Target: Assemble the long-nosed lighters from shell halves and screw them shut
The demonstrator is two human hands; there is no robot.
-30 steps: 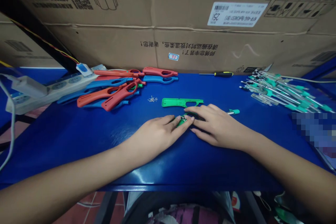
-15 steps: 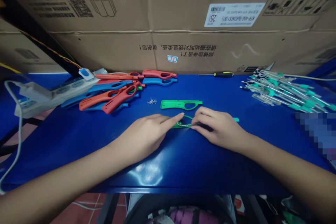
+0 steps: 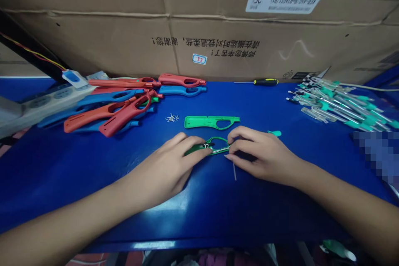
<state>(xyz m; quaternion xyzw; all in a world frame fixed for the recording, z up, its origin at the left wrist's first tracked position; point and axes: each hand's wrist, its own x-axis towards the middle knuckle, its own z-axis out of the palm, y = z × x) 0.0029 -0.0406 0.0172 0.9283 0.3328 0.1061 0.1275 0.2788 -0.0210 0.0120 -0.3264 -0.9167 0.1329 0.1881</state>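
Both hands work on a green plastic lighter-handle half [image 3: 219,138] lying on the blue table, with thin white wires and a small black part inside it. My left hand [image 3: 177,160] grips its left end, fingertips closed beside the wires. My right hand [image 3: 263,149] pinches its right end; the exact contact is hidden behind the fingers. A thin clear strip [image 3: 235,170] sticks out below the right fingertips. A teal tip [image 3: 274,133] shows beyond the right hand. Just behind lies another green handle half [image 3: 202,122], its loop facing right.
Red and blue handle shells [image 3: 121,110] are piled at left, by a white power strip [image 3: 57,95]. Small silver pins or screws [image 3: 172,118] lie nearby. A screwdriver [image 3: 264,82] rests before the cardboard box [image 3: 124,37]. Clear rods with teal parts [image 3: 343,102] are heaped at right.
The view has shifted closer and downward. My left index finger has drawn back from the loop, showing more wire. The clear strip now shows below my right hand.
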